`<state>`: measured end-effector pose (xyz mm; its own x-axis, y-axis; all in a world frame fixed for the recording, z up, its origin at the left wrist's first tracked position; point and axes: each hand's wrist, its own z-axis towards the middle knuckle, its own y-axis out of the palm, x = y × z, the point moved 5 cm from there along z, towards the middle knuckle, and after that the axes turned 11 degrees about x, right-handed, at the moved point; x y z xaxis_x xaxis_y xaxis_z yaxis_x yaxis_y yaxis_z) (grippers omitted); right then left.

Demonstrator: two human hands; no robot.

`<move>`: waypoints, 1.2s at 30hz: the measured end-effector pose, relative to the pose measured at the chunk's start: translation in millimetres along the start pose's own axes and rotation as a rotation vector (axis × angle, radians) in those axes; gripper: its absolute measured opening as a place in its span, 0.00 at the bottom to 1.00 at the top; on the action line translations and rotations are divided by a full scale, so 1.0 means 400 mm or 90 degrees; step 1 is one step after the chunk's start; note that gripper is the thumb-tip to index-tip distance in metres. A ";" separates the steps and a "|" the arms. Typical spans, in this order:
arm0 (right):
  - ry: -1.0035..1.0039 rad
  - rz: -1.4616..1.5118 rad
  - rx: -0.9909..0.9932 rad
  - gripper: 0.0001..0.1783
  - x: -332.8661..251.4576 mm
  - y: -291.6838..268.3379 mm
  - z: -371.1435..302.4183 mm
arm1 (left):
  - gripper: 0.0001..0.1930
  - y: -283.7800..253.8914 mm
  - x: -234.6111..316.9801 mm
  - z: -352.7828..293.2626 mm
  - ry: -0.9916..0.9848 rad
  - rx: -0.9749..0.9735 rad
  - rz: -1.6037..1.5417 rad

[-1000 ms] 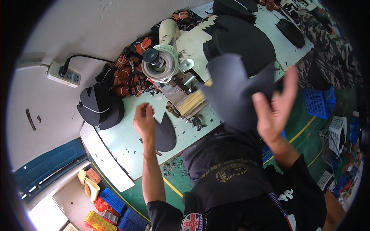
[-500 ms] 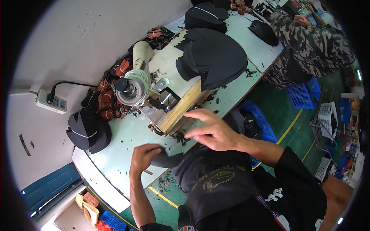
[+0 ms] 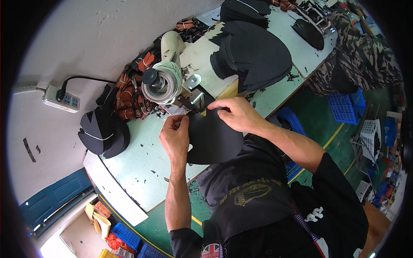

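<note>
A curved, flat black sheet piece [image 3: 214, 139] lies under the head of a small bench machine [image 3: 189, 101], its wide rounded end toward my body. My left hand [image 3: 175, 135] is closed on its left edge, thumb and fingertips pinched together near the machine. On the right, my right hand [image 3: 236, 115] grips the piece's upper right edge, forefinger stretched toward the machine head and the other fingers curled. The machine carries a coil of pale cord [image 3: 165, 84] with a black knob. A yellowish board [image 3: 228, 89] shows partly beyond my right hand.
Stacked black pieces [image 3: 262, 56] sit on the worktable [image 3: 142, 172] to the right; a tied bundle [image 3: 101, 133] is at left. Orange-brown bundles [image 3: 127, 96] line the wall near a power strip [image 3: 62, 99]. A person in camouflage [image 3: 365, 56] works beyond blue crates [image 3: 346, 107].
My left hand has brought the black piece up from the table edge to the machine. My right hand has come down onto it, its fingers closing. The view has shifted slightly.
</note>
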<state>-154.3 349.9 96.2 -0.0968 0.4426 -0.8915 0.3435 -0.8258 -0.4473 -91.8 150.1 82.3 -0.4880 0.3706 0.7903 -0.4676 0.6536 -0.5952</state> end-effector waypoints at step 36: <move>0.286 0.441 0.277 0.37 0.226 -0.458 0.147 | 0.25 0.342 0.289 0.088 -0.125 -0.309 -0.240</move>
<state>-281.1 520.7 93.3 0.4012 -0.1781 -0.8985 -0.1990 -0.9744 0.1043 -238.1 259.1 87.0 -0.5021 -0.0401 0.8639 -0.2687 0.9567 -0.1118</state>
